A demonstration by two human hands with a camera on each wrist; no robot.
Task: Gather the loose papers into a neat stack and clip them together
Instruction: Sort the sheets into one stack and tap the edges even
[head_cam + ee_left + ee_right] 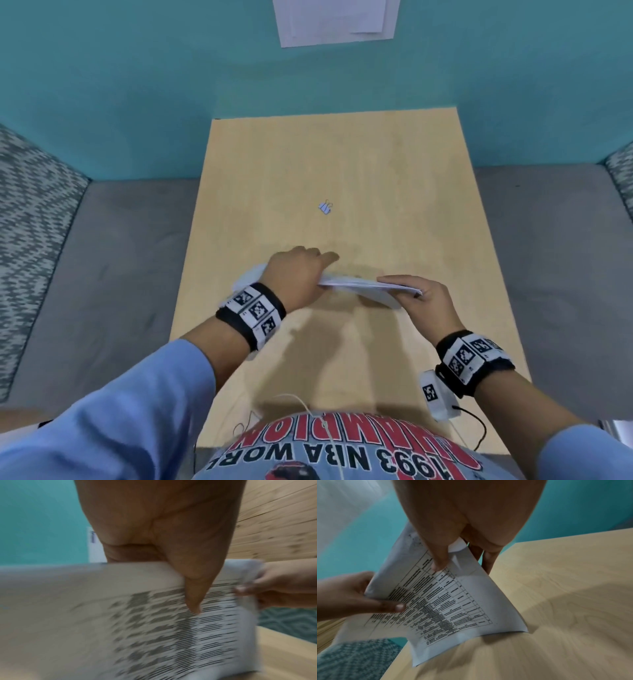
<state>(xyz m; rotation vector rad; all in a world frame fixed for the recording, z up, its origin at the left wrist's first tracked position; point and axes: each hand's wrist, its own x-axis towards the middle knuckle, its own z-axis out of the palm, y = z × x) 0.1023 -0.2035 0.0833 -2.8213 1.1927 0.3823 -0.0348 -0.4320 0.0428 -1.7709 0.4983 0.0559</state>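
Both hands hold a sheaf of white printed papers point(363, 287) upright on edge over the wooden table point(342, 171), seen edge-on in the head view. My left hand point(298, 274) pinches the left end, thumb on the printed face point(188, 628). My right hand point(421, 298) grips the right end, thumb pressed on the table-printed page point(453, 601). The lower corner of the papers touches the tabletop point(556, 588). A small pale binder clip point(325, 207) lies alone on the table beyond the hands.
White sheets point(335, 20) hang on the teal wall point(137, 85) behind the table. Grey carpet point(120, 257) flanks the table; patterned upholstery point(30, 222) sits at the far left and right. A thin cable point(472, 428) trails near the table's near edge.
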